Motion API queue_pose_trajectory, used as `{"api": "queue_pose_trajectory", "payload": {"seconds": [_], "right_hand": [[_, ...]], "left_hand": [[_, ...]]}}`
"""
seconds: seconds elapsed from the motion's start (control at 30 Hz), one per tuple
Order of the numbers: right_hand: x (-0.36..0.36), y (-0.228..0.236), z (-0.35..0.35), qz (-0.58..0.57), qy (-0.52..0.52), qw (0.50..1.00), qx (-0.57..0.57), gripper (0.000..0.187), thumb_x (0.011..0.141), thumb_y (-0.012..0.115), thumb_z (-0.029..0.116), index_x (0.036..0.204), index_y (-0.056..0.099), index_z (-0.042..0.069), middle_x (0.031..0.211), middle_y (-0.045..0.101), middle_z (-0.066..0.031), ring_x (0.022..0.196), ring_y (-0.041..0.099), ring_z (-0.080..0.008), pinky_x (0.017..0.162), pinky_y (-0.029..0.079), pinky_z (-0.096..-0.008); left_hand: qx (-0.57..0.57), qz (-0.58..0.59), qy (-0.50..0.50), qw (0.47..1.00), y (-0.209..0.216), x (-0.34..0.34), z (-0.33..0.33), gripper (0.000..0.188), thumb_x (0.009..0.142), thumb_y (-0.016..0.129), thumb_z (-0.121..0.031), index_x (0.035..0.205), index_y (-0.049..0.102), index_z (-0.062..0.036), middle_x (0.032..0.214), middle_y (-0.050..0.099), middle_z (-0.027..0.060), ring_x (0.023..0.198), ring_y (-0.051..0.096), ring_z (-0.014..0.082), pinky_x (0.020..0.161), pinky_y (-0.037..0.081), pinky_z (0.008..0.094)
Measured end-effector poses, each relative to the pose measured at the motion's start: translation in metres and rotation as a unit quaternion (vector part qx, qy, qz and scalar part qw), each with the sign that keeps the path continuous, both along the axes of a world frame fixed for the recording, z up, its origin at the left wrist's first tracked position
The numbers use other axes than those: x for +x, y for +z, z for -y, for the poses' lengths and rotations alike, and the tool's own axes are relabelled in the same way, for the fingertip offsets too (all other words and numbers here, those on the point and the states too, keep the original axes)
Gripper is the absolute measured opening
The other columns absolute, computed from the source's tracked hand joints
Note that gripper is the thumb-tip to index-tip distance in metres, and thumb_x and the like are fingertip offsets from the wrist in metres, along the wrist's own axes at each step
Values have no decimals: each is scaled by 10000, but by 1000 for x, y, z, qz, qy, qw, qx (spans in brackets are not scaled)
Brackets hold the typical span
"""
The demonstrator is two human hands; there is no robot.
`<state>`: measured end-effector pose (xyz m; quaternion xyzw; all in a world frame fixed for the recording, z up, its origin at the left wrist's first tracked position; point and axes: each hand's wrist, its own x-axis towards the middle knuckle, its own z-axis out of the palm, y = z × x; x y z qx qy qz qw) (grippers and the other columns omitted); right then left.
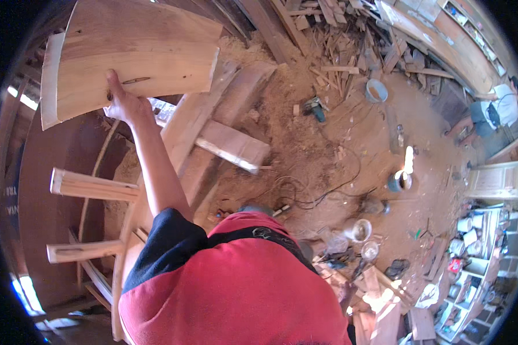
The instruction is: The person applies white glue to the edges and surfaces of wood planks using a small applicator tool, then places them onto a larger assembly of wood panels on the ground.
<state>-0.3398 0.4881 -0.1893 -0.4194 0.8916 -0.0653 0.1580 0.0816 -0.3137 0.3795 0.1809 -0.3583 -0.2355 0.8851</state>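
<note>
My left hand reaches up and away to the left, gripping a wide wooden board by its near edge. The thumb lies across the board's face, close to a dark knot, and the fingers are hidden behind it. Raised off the bench, the board has a curved outline and pale cut ends. Beneath my forearm runs a long wooden plank, with a shorter wood block lying across it. What looks like my right hand shows at the lower right beside my red shirt; its fingers cannot be made out.
Two wooden pieces jut out at left. On the dusty floor lie a green power tool, cords and several buckets. Scrap wood is heaped at the back. Another person is at far right, near shelves.
</note>
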Motion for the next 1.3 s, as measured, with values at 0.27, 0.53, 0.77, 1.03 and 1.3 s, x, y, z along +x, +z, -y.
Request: {"api": "queue_pose_trajectory", "payload": {"seconds": [0.27, 0.53, 0.77, 1.03, 1.3], "right_hand": [[227, 45, 105, 320, -393, 843, -180, 205, 871, 696, 87, 1065, 663, 32, 806, 648, -62, 638, 613, -158, 498, 481, -290], [295, 81, 107, 377, -358, 846, -117, 92, 885, 681, 105, 892, 700, 15, 678, 645, -50, 622, 614, -122, 515, 492, -280], [280, 145, 179, 288, -477, 829, -46, 226, 899, 663, 95, 1106, 647, 6, 873, 648, -70, 617, 591, -135, 494, 504, -284], [272, 170, 225, 248, -344, 898, -115, 208, 898, 675, 89, 1083, 675, -7, 885, 674, -77, 679, 611, -144, 543, 532, -288], [272, 176, 241, 252, -335, 900, -118, 208, 882, 695, 119, 1063, 689, 18, 805, 665, -68, 651, 609, -144, 539, 524, -282]], "left_hand": [[77, -18, 6, 997, -28, 82, 133, 445, 835, 754, -26, 1210, 521, 22, 1201, 596, 168, 1031, 641, 255, 872, 629, 418], [195, -35, -63, 978, -90, 115, 220, 563, 786, 843, -207, 1199, 555, 45, 1138, 631, 150, 955, 646, 231, 798, 625, 397], [170, -27, -113, 979, -105, 101, 252, 558, 783, 835, -245, 1198, 567, 14, 1179, 609, 158, 1010, 633, 265, 858, 586, 453], [110, -2, -20, 994, -116, 94, 266, 440, 748, 833, -31, 1117, 604, 39, 1031, 667, 175, 800, 679, 277, 739, 643, 459], [127, -10, -26, 992, -125, 92, 270, 579, 705, 861, -3, 1216, 594, 45, 1184, 644, 165, 958, 642, 249, 839, 590, 424]]}}
